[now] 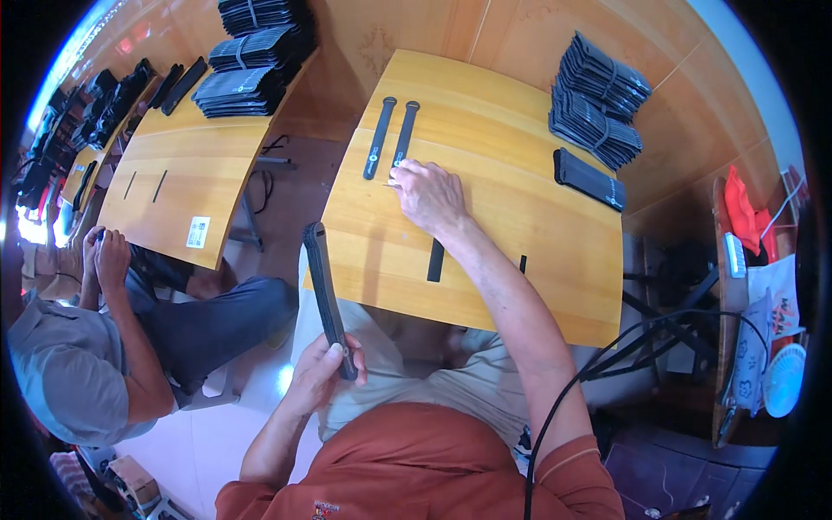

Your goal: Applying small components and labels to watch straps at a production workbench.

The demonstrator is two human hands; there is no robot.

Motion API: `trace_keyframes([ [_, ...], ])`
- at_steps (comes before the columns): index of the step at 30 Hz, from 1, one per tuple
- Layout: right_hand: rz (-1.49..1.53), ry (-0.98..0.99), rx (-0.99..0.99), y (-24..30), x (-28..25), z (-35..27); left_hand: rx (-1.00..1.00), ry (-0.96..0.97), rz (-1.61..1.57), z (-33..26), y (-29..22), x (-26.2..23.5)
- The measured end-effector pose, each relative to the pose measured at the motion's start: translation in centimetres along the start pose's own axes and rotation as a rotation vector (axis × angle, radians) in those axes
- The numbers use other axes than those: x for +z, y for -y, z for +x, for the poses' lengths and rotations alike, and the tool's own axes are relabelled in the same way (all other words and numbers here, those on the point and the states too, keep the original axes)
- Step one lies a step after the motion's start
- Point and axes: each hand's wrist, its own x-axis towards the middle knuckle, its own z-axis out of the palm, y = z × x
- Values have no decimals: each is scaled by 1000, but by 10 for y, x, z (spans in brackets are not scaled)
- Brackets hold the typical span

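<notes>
Table [503,173] under right fingers [409,178]: wood-look, smooth, faint sheen. Strip [405,134] at those fingers: matt, smooth; cloth or plastic, cannot tell. Bundle [321,286] in left fingers [333,354]: matt, finely ridged. Wall panels [520,52] beyond right fingers: wood-look, satin.

So there's a second wooden table [192,165] off to the left with a white label [198,231] on it, and a co-worker in a grey shirt [74,368] sitting beside it. Right side's pretty cluttered: bright red cloth [742,206], a pale blue round thing [784,380], plus a looping black cable [576,378].
</notes>
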Motion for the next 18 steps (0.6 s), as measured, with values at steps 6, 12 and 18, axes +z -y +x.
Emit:
trace_keyframes([
  [6,-24,29,3,1,2,2,-4,-26,5,3,1,-2],
  [12,-77,112,51,6,-4,1,-4,-46,9,5,1,0],
  [18,-89,158,101,10,-7,0,4,-31,19,8,2,3],
])
